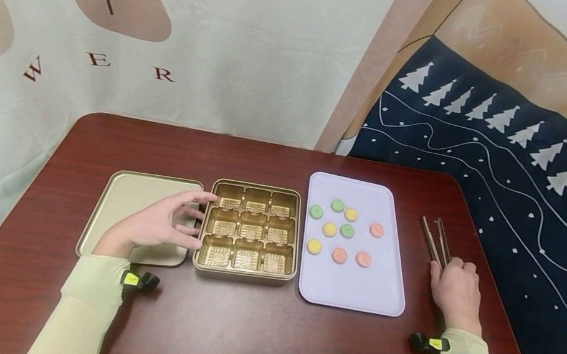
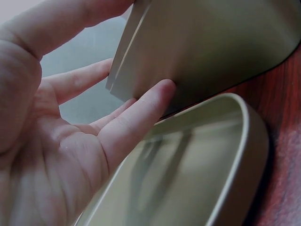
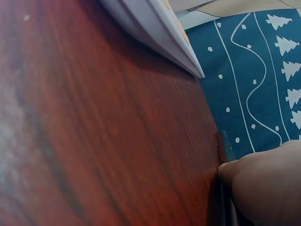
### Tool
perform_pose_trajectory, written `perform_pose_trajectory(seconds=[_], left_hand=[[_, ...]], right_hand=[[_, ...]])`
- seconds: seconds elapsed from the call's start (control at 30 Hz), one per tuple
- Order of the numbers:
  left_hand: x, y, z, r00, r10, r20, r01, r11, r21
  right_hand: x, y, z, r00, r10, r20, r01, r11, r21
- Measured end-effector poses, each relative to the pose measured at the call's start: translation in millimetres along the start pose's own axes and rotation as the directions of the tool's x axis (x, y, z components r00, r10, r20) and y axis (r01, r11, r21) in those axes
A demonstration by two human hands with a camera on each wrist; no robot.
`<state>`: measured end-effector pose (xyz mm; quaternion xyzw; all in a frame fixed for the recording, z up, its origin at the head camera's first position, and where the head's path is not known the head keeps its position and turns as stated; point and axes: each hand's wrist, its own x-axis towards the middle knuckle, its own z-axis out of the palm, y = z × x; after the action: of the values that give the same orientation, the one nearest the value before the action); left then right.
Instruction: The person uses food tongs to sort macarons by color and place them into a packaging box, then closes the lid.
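My left hand (image 1: pixel 161 225) hovers over a flat gold lid (image 1: pixel 129 194), its straight, spread fingers touching the left wall of a gold box (image 1: pixel 242 273) with nine empty compartments. The left wrist view shows those fingers (image 2: pixel 141 113) against the box side (image 2: pixel 211 47), above the lid (image 2: pixel 188 179). Metal tongs (image 1: pixel 435 235) lie on the table at the right. My right hand (image 1: pixel 454 289) has its fingers curled on their near end. In the right wrist view a fingertip (image 3: pixel 263 183) sits on the tongs (image 3: pixel 223 146). Several round coloured sweets (image 1: pixel 347 230) lie on a lilac tray (image 1: pixel 354 291).
Everything rests on a dark red wooden table (image 1: pixel 255 336). The lilac tray sits right beside the gold box. A blue cloth with white trees (image 1: pixel 541 203) hangs at the right, and a pale printed curtain (image 1: pixel 201 29) hangs behind.
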<state>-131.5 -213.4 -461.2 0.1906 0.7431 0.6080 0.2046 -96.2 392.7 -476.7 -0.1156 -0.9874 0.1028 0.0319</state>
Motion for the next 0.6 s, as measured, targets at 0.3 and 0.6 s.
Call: perform_pose_trajectory(seconds=[0.3, 0.6], left_hand=[[-1.0, -3.1, 2.8, 1.0, 0.014, -0.004, -0.015, 1.0, -0.012], [-0.6, -1.5, 1.8, 1.0, -0.01, -0.003, 0.01, 1.0, -0.006]], right_hand=[[-1.4, 5.2, -0.3, 0.998, -0.051, -0.029, 0.05, 0.999, -0.006], [-9.7, 10.6, -8.8, 0.991, -0.107, -0.081, 0.11, 0.993, 0.03]])
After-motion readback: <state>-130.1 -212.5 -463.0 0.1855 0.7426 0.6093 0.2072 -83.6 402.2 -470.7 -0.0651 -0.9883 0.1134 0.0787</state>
